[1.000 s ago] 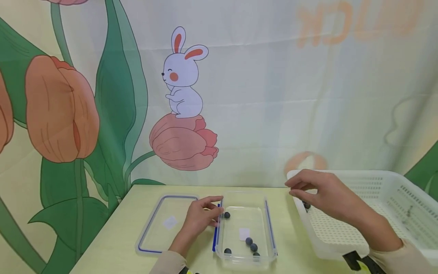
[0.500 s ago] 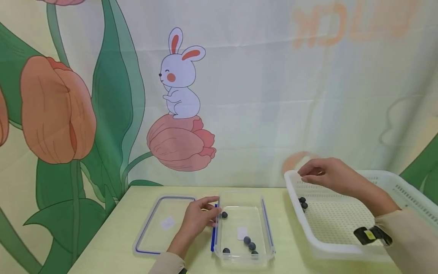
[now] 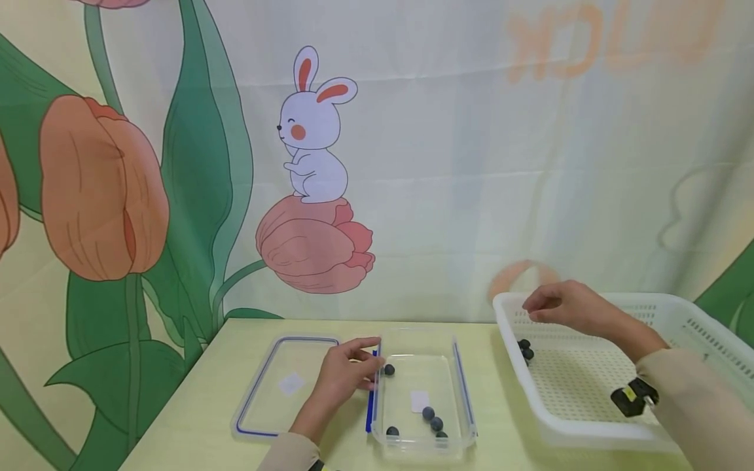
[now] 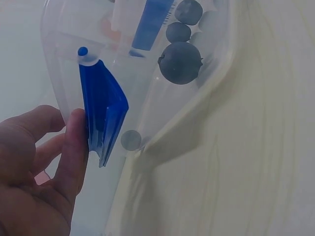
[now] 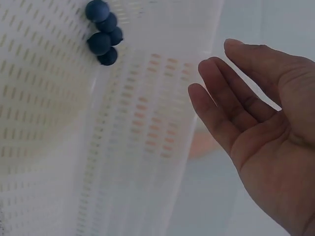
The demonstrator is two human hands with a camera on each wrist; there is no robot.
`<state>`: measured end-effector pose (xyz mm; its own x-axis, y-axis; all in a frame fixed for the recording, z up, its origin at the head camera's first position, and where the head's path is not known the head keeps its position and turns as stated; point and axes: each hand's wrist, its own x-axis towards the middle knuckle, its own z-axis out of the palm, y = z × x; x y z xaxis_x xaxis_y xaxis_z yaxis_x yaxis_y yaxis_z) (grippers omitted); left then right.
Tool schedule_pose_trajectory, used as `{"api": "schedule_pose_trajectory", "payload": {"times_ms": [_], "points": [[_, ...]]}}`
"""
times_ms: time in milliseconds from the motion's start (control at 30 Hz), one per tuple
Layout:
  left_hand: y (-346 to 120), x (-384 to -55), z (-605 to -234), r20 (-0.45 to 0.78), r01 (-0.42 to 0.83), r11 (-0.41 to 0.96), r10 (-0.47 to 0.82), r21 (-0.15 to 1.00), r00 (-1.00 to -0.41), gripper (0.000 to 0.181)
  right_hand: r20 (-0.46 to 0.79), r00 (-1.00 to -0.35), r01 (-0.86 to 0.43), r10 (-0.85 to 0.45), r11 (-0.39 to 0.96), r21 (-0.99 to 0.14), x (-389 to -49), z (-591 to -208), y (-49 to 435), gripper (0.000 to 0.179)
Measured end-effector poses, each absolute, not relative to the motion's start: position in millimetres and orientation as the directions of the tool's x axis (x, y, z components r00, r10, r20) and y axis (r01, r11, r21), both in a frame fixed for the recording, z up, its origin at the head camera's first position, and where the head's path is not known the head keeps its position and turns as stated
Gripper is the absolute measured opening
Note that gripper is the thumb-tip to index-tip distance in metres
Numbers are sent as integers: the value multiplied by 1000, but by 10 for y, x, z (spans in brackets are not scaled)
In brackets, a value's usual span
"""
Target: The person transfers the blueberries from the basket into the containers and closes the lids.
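Observation:
My left hand (image 3: 344, 376) rests against the left side of a clear plastic food container (image 3: 438, 379). Its fingertips touch the wall beside an unfastened blue latch (image 4: 101, 108). Several dark blueberries (image 3: 436, 424) lie inside, most toward the near end. Over the back left of a white perforated basket (image 3: 540, 415) hovers my right hand (image 3: 574, 311), fingers loosely bent and nothing visible between them in the right wrist view. Below it, a small cluster of blueberries (image 5: 100, 43) lies on the basket floor against the left wall.
A clear lid (image 3: 253, 409) with a blue seal lies flat on the pale yellow table (image 3: 182, 392), left of the container. Behind the table hangs a printed curtain (image 3: 424, 196) with tulips and a rabbit. The basket's raised rim borders the right side.
My right hand has moved from the basket's left rim to the right and slightly up, over the inside, uncovering the blueberries there. The left hand stays at the container.

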<state>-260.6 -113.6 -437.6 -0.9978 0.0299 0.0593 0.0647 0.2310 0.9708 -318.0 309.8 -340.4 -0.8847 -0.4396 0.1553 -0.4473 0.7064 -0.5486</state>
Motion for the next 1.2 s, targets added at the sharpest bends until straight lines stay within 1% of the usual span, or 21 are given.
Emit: {"api": "schedule_pose_trajectory", "payload": {"times_ms": [200, 500, 700, 967, 1200], "points": [[-1148, -2612, -4384, 64, 71, 215, 42, 974, -997, 46, 125, -875, -443, -467, 673, -592, -3273, -3593, 3182, 19], [-1152, -2629, -4401, 67, 76, 192, 48, 978, -997, 45, 34, -831, -435, -556, 609, -663, -3343, -3838, 3219, 15], [-1150, -2631, -4404, 65, 72, 201, 44, 977, -997, 46, 10, -815, -457, -579, 632, -626, -3394, -3947, 3205, 11], [-1148, -2632, -4408, 68, 75, 199, 40, 977, -997, 45, -19, -822, -452, -570, 672, -587, -3430, -4015, 3212, 12], [-1145, -2634, -4409, 76, 84, 192, 46, 978, -996, 45, -32, -802, -467, -596, 660, -588, -3410, -4036, 3221, 11]]}}
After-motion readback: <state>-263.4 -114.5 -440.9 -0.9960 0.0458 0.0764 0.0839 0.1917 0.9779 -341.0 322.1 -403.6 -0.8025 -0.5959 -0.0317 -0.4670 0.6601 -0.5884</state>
